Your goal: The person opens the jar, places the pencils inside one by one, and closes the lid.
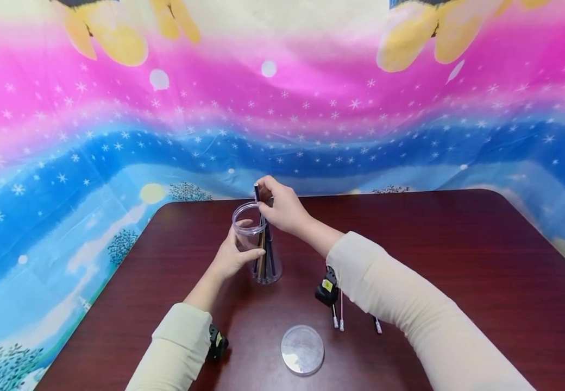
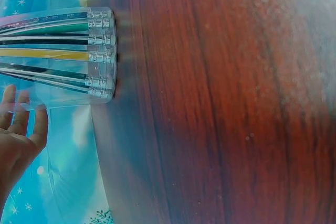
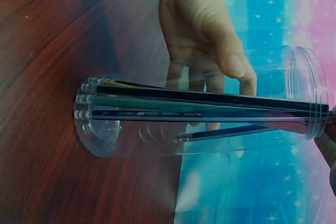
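Observation:
A tall clear plastic jar point(image 1: 249, 230) stands on the table with its mouth uncovered. My left hand point(image 1: 231, 258) grips its side, thumb in front and fingers around the far side. Inside lean several pencils point(image 2: 63, 54), black, green and yellow, their eraser ends down at the jar's bottom. At the rim, my right hand point(image 1: 282, 206) pinches the top of a dark pencil point(image 1: 257, 192). In the right wrist view one dark pencil point(image 3: 226, 132) slants through the jar with its eraser end off the bottom. The right fingertips are mostly cut off there.
A round clear lid point(image 1: 302, 350) lies on the table in front of the jar. A few more pencils point(image 1: 341, 312) lie partly hidden under my right forearm. The dark wooden table point(image 1: 439, 244) meets a patterned cloth point(image 1: 282, 130) at its back edge.

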The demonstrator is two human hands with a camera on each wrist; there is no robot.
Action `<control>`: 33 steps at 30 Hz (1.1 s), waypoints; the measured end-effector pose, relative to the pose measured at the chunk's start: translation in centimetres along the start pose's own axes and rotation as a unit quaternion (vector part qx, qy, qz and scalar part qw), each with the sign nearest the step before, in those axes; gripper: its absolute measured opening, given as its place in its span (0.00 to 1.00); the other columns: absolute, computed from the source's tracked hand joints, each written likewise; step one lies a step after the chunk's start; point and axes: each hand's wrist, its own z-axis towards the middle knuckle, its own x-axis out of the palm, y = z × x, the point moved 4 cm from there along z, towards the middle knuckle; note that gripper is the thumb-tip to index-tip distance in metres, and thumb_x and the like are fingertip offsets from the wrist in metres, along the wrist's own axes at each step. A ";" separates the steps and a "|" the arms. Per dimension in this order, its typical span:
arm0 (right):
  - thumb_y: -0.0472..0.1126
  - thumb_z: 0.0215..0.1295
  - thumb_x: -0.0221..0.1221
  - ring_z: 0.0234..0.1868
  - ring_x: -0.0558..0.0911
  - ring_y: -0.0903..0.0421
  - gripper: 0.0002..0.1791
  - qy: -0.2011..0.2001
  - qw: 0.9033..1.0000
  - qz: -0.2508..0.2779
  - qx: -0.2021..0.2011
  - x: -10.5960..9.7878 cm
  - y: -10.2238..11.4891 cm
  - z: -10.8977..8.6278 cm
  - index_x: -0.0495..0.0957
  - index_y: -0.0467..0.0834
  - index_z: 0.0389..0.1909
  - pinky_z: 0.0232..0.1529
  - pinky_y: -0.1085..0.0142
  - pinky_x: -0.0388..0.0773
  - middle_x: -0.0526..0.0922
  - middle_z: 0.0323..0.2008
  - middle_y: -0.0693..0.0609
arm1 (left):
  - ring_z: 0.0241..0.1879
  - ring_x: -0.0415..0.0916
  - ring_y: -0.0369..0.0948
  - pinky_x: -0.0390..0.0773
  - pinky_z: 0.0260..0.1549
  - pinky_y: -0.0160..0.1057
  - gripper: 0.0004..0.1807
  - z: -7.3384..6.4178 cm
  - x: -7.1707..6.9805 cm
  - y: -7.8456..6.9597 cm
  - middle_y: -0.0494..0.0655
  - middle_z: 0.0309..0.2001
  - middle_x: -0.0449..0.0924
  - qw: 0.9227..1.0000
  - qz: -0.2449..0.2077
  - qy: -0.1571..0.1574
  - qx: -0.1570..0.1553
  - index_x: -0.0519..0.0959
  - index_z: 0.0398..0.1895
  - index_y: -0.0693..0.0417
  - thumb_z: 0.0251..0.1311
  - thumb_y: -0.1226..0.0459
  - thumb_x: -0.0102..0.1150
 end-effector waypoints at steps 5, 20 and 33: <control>0.27 0.54 0.56 0.38 0.78 0.52 0.11 -0.006 0.999 -0.027 -0.036 -0.2 0.1 -0.6 0.73 0.35 0.40 0.41 0.62 0.76 0.79 0.33 0.45 | 0.36 0.77 0.35 0.74 0.41 0.36 0.40 0.1 0.0 0.1 0.64 0.45 0.76 1.000 -0.010 0.005 0.001 0.54 0.64 0.55 0.49 0.71 0.64; 0.30 0.58 0.56 0.34 0.78 0.55 0.15 0.010 0.994 -0.083 -0.067 0.0 0.2 -0.8 0.72 0.39 0.48 0.34 0.65 0.73 0.83 0.35 0.46 | 0.35 0.76 0.33 0.73 0.40 0.34 0.40 0.1 0.0 0.1 0.66 0.48 0.74 1.000 -0.022 0.007 0.006 0.53 0.64 0.57 0.49 0.73 0.63; 0.38 0.59 0.57 0.53 0.75 0.51 0.12 0.079 0.970 -0.194 -0.125 1.2 1.0 -0.5 0.81 0.41 0.43 0.54 0.61 0.69 0.82 0.42 0.47 | 0.35 0.74 0.34 0.71 0.43 0.36 0.40 0.0 -0.1 0.2 0.62 0.44 0.75 1.000 0.010 -0.011 -0.002 0.55 0.64 0.51 0.48 0.70 0.64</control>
